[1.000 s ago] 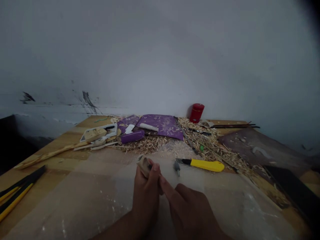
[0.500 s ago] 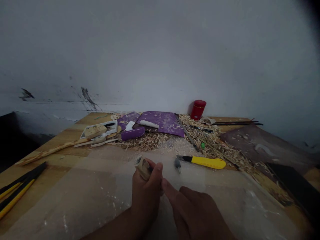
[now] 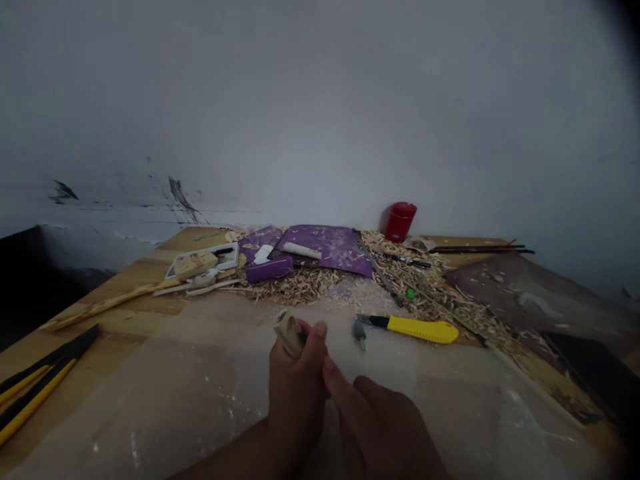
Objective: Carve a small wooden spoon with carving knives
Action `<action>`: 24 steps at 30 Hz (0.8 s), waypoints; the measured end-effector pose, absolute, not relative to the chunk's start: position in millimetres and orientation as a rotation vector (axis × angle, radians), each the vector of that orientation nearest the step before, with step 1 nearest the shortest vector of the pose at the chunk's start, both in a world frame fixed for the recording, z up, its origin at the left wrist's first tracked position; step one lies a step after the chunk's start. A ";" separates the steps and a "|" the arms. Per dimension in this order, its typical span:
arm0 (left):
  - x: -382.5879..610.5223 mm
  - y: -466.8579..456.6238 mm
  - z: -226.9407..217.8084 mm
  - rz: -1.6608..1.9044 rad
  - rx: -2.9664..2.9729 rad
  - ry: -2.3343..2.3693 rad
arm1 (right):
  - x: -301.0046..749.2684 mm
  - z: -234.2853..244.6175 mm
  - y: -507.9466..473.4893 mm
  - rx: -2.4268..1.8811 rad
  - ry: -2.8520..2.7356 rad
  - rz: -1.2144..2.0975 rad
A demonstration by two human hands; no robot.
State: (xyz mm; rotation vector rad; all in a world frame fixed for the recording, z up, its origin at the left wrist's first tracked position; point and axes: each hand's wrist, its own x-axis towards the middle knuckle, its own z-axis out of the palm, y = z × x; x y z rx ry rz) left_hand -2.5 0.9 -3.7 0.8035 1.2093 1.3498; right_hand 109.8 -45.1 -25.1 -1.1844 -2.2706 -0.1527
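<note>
My left hand (image 3: pixel 295 387) is closed around a small pale wooden piece (image 3: pixel 289 331), whose end sticks out above the fingers, thumb pressed on top. My right hand (image 3: pixel 380 423) is curled beside it, its forefinger touching the left thumb; whatever it holds is hidden. Both hands hover over a dusty sheet (image 3: pixel 200 393) on the wooden table (image 3: pixel 125 280). Just beyond the hands lie a small grey metal bit (image 3: pixel 359 331) and a yellow utility knife (image 3: pixel 415 327).
Wood shavings (image 3: pixel 430 297) pile at the back right around a red tin (image 3: pixel 400 221). A purple sheet (image 3: pixel 330 247), a purple box (image 3: pixel 269 269) and a white tray with a wood block (image 3: pixel 200 262) lie behind. Yellow-and-black tools (image 3: pixel 35 387) rest at the left edge; dark boards (image 3: pixel 540 300) at right.
The hands have kept their grip on the wooden piece and barely shifted; the view has drifted slightly, and the right forefinger stays against the left thumb.
</note>
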 end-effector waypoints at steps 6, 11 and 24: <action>-3.8 3.1 -7.7 1.345 0.798 1.214 | 104.9 -33.7 -44.3 -1.191 -2.197 -0.177; -2.7 3.2 -7.9 1.308 0.761 1.197 | 105.0 -33.2 -43.2 -1.236 -2.238 -0.146; -2.0 1.5 -7.5 1.201 0.820 1.267 | 107.4 -36.6 -34.1 -1.159 -2.270 -0.014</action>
